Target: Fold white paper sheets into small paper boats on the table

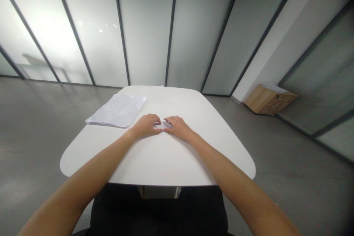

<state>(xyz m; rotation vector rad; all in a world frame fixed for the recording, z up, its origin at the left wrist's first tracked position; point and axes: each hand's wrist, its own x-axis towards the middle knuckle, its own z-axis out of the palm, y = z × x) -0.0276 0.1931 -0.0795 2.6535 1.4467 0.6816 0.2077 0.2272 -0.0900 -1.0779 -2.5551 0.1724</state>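
Close by the left hand (147, 124), white sheets (118, 111) lie stacked.

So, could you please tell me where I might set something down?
The white table is bare between the right hand and right edge, and between the forearms and near edge. Crowded: the paper stack at left, and small paper between right hand and left hand.

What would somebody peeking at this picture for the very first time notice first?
Probably the two bare arms reaching in from the bottom corners, with the left hand and right hand close together at a small piece of paper near the middle of the big white table. Next might come the white paper sheets on the table's left side, then the wooden cabinet on the floor at the right.
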